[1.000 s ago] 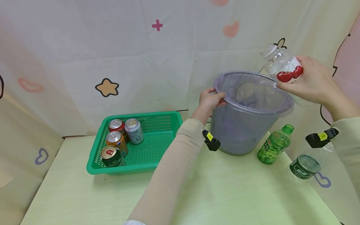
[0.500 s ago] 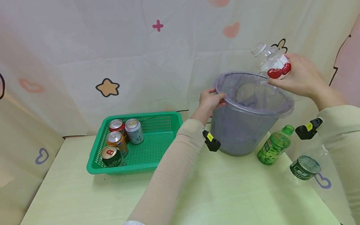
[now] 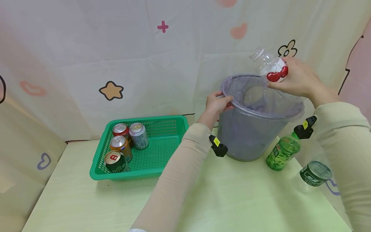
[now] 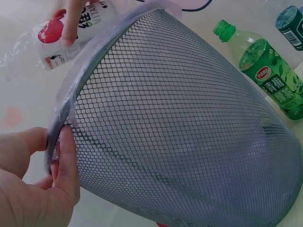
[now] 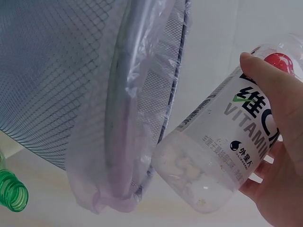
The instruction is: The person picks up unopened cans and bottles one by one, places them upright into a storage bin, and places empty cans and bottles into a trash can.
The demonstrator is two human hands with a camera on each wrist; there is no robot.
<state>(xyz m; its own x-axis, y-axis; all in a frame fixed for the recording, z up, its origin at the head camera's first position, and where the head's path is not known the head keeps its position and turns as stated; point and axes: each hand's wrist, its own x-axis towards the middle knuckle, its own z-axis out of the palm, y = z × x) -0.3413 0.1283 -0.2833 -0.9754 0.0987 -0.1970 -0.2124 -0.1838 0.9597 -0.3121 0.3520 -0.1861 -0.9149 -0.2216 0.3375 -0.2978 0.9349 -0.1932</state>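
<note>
Patterned cloth (image 3: pixel 130 48) hangs behind left fingers (image 4: pixel 68 161) pinching a mesh bin (image 3: pixel 246 138) by its rim (image 3: pixel 250 111), right fingers (image 4: pixel 72 23) gripping a bottle (image 5: pixel 215 142)

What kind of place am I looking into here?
Probably a staged indoor tabletop setup: a printed backdrop hangs close behind the pale table, which bears a green basket of drink cans and a lined mesh bin.

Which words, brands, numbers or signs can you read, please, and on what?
"VITAMIN": cherry bottle
"维C": same bottle
"外星人": same bottle
"青梅绿茶": green bottle
Too small or blurred: cherry bottle's fine print, green bottle's red badge, cans, clear bottle's label, yellow stickers.
</note>
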